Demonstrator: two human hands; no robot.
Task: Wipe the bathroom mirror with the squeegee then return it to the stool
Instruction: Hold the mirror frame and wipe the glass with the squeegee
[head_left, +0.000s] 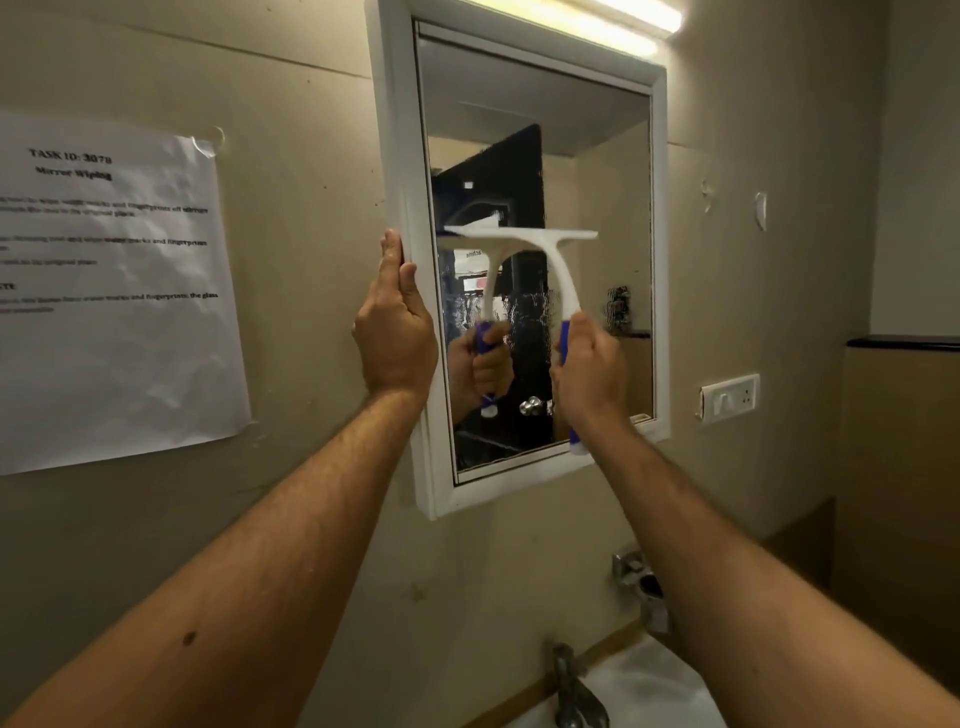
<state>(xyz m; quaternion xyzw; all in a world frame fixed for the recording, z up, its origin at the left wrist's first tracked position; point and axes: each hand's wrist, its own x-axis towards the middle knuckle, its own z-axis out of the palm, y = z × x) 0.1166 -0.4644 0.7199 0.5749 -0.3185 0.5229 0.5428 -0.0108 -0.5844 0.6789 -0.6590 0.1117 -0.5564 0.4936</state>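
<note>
A white-framed bathroom mirror (608, 171) hangs on the beige wall. My right hand (589, 371) is closed around the blue handle of a white squeegee (540, 241), whose blade lies across the glass at about mid-height. Water streaks and droplets cover the glass below the blade. My left hand (397, 327) rests flat on the left edge of the mirror frame, gripping it. The squeegee and my right hand are reflected in the glass. No stool is in view.
A printed task sheet (111, 291) is taped to the wall at left. A white sink (644, 686) with a metal tap (574, 691) sits below the mirror. A switch plate (730, 397) is on the wall at right, a tube light (613, 21) above.
</note>
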